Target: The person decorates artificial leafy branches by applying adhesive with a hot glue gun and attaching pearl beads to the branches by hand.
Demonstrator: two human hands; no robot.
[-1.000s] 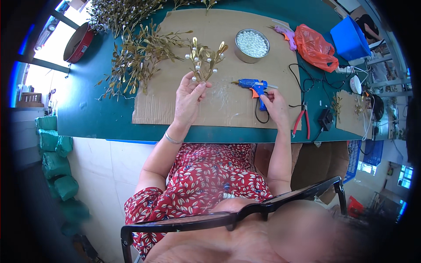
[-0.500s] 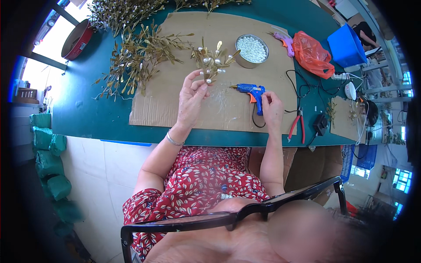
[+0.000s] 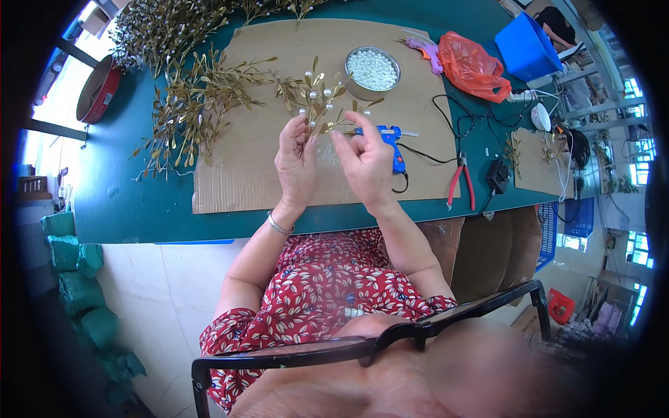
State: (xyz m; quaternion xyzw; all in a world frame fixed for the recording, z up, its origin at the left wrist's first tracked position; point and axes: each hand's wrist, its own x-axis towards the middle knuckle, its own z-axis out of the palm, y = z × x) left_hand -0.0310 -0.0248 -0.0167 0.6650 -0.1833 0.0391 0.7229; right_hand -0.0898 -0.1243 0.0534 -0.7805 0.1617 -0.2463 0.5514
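Possibly, careless pressure could bend the pearled sprig [image 3: 328, 107]; the left hand [image 3: 295, 164] pinches its base; the right hand [image 3: 369, 164] curls partway beside it, hold unclear.

Glossy-beaded sprig [image 3: 328, 107], matt cardboard [image 3: 240, 182]

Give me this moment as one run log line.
left hand: holding pearl-studded gold sprig | right hand: at sprig, hold unclear | blue glue gun: on cardboard
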